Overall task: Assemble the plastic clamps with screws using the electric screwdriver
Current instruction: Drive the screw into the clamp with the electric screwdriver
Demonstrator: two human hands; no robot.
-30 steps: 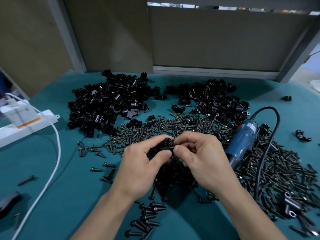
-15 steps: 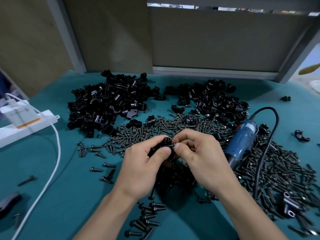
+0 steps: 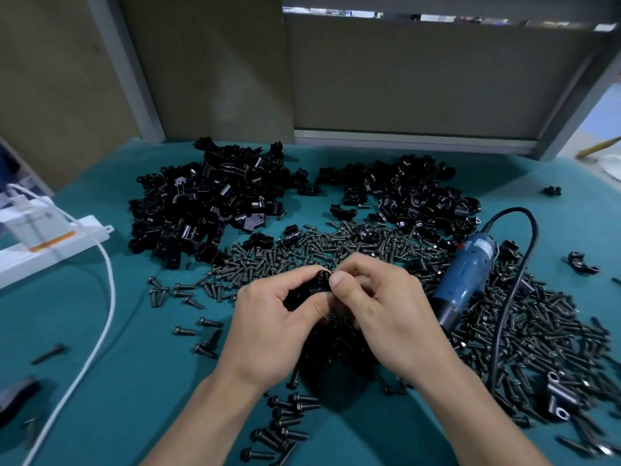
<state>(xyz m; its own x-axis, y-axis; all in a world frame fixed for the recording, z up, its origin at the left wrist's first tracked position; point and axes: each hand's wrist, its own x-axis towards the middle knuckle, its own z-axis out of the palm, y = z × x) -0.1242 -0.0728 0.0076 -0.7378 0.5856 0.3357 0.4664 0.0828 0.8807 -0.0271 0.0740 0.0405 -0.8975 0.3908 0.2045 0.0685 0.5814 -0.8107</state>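
My left hand (image 3: 272, 327) grips a black plastic clamp (image 3: 311, 287) above the middle of the teal table. My right hand (image 3: 379, 307) meets it from the right, thumb and fingers pinching at the clamp's top, where a screw head shows; the screw's shaft is hidden. The blue electric screwdriver (image 3: 465, 277) lies on the table just right of my right hand, its black cord (image 3: 510, 297) looping back. Black screws (image 3: 336, 245) are spread in a wide heap behind and right of my hands.
Two heaps of black clamp parts lie at the back, one left (image 3: 208, 203), one right (image 3: 410, 193). A white power strip (image 3: 50, 243) with a white cable (image 3: 104, 317) sits at the left edge. More screws (image 3: 282, 428) lie by my left forearm.
Both hands stay together on the clamp at the same spot. My right thumb has shifted a little over the clamp's top; nothing else on the table has moved.
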